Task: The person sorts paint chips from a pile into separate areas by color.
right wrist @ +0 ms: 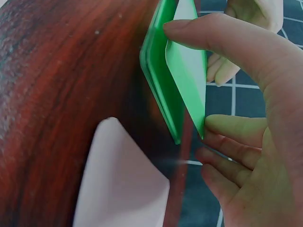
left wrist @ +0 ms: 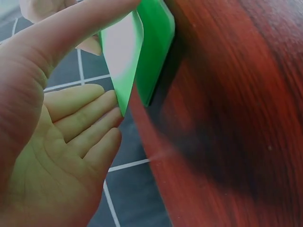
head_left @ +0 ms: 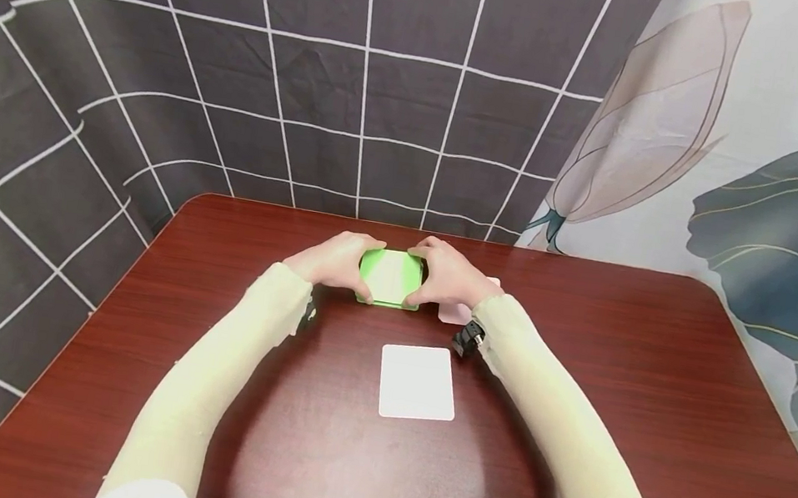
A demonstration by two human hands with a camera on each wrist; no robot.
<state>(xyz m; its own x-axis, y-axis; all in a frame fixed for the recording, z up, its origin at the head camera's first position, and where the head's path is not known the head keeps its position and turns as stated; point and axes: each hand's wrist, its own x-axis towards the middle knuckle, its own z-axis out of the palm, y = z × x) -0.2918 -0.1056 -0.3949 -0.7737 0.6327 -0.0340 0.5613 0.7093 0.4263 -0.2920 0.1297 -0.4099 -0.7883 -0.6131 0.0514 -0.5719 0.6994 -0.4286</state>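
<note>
Between both hands is a thin green square card [head_left: 391, 278] with rounded corners, pinched at its left and right sides. The left hand [head_left: 341, 262] holds its left side, thumb on the near edge and fingers at the far edge. Likewise, the right hand [head_left: 447, 275] grips the right side. In the right wrist view the held green card [right wrist: 189, 80] is raised at a slant, slightly apart from another green piece [right wrist: 156, 71] lower down by the tabletop. That lower green piece [left wrist: 160, 35] also shows in the left wrist view.
A pale pink square card [head_left: 453, 314] lies on the table partly under the right wrist. Nearer me, a white square card [head_left: 417, 383] lies flat on the dark red wooden table [head_left: 313, 440]. A grey gridded curtain [head_left: 315, 78] hangs behind the far edge.
</note>
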